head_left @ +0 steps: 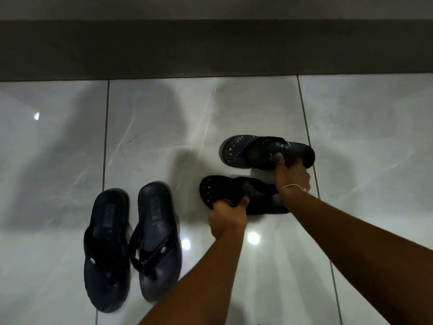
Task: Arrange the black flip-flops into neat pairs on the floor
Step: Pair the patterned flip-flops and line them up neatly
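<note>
left hand (228, 216) clamped on near textured flip-flop (225, 191), right hand (293, 174) gripping far textured flip-flop (248, 150); smooth pair (131, 242) side by side on glossy tile floor (164, 127).

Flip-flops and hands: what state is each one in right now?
Smooth pair: resting side by side on the floor tiles, straps up, untouched.
Far textured flip-flop: lying sideways, heel end gripped by the right hand.
Near textured flip-flop: lying sideways, edge gripped by the left hand.
Both hands: closed, one flip-flop each.
</note>
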